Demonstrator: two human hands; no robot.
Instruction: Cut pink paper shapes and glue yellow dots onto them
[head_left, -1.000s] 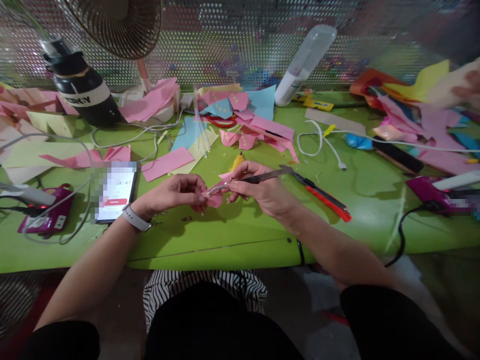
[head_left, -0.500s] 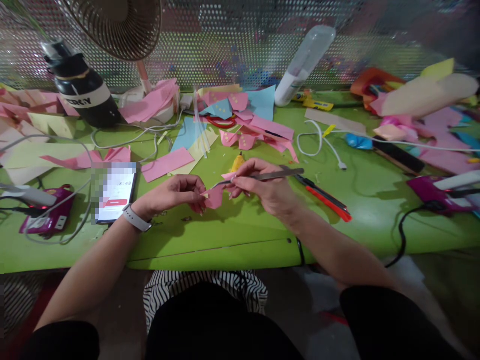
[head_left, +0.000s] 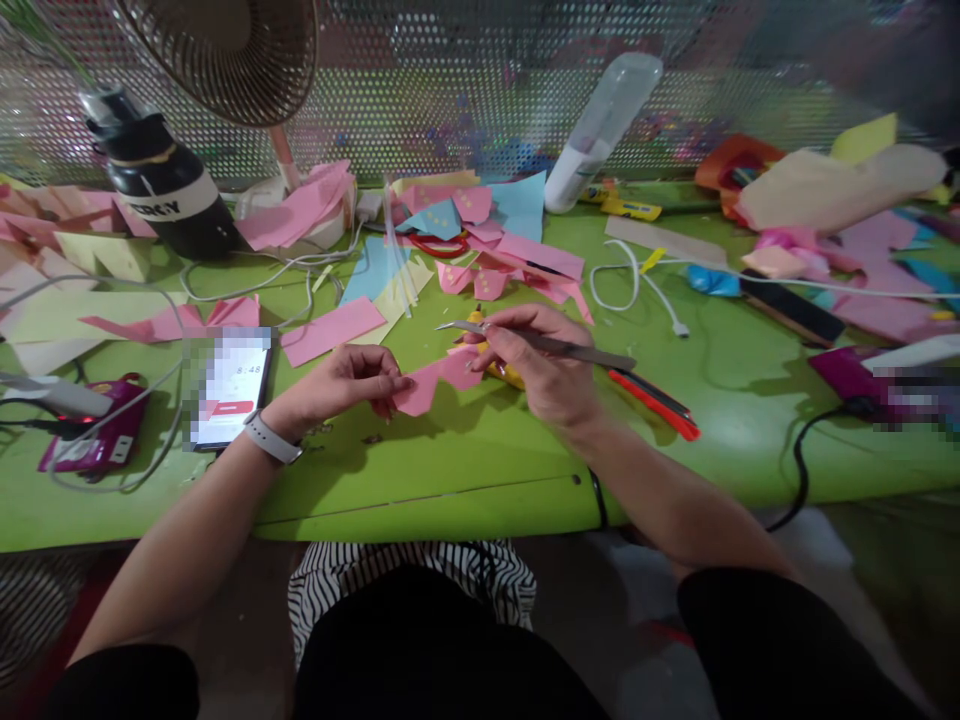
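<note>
A small pink paper piece [head_left: 417, 393] with a notched edge is pinched at its left end by my left hand [head_left: 367, 380]. My right hand [head_left: 541, 362] is closed on metal tweezers [head_left: 577, 351], whose tip points left above the paper. The paper's right part reaches the fingers of my right hand; whether they grip it too is unclear. Behind and under my right hand lies a yellow tube [head_left: 504, 374], partly hidden. Farther back are pink paper pieces with small yellow marks [head_left: 480, 280] and a blue one [head_left: 435, 218].
A phone [head_left: 229, 388] and purple power strip [head_left: 101, 425] lie left. A red cutter [head_left: 656, 404] lies right of my right hand. Behind stand a black bottle [head_left: 169, 190], a fan [head_left: 232, 50] and a tilted clear bottle [head_left: 600, 135]. White cables cross the table.
The tweezers' tip has moved away from the paper's left end, up and back. The paper is now spread wider between my hands, and my right hand has turned slightly.
</note>
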